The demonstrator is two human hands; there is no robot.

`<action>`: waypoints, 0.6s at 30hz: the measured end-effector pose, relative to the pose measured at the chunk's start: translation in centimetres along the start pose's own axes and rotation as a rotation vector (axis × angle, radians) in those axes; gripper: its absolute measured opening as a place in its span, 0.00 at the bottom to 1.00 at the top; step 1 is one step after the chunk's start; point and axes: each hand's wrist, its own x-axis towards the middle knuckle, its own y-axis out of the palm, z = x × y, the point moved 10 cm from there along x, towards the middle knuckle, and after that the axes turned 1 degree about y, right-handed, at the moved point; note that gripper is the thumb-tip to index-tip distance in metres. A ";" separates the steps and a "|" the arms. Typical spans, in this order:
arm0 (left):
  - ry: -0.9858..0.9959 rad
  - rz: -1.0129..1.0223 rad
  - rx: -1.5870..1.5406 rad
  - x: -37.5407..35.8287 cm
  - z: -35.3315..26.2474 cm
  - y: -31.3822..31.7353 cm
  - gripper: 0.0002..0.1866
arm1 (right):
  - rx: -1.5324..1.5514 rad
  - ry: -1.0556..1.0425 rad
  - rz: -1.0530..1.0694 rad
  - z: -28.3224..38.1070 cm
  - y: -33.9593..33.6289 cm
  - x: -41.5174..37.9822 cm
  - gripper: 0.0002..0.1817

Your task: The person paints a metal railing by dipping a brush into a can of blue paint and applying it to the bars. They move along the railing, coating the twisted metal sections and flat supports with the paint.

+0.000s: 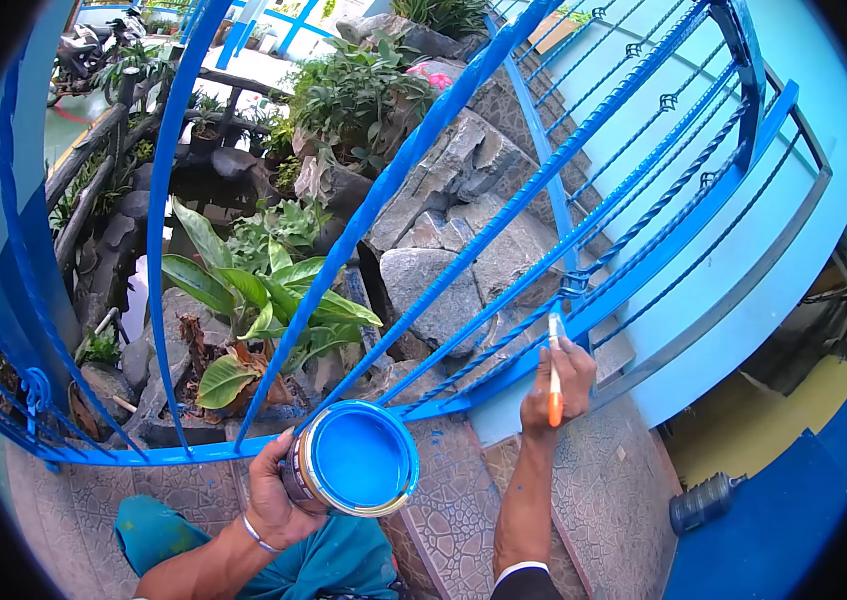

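Note:
My left hand [281, 492] is wrapped round the side of a paint can [361, 458], tilted so its open top faces me. Bright blue paint fills it, with smears along the rim. In my right hand [569, 385] is a paintbrush [554, 372], its orange-tipped handle pointing down. The pale bristle end is up against the blue metal railing [571, 290], close to a scrolled ornament on a bar. Twisted bars of the railing, coated blue, fan out across the view in front of me.
Behind the bars lies a rock garden with grey boulders [433, 290] and a broad-leaved plant [263, 300]. A light blue wall [703, 270] runs along the right. A dark plastic bottle [705, 503] lies at lower right. Stone-patterned paving [453, 510] is underfoot.

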 end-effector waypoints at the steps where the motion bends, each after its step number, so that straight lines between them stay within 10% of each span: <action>1: 0.003 -0.022 0.006 0.0 0.0 0.1 0.28 | -0.002 -0.012 0.019 0.1 0.5 0.3 0.12; 18: 0.002 0.005 0.001 0.2 -0.4 -0.1 0.30 | -0.224 -0.246 0.517 2.4 4.7 -2.3 0.11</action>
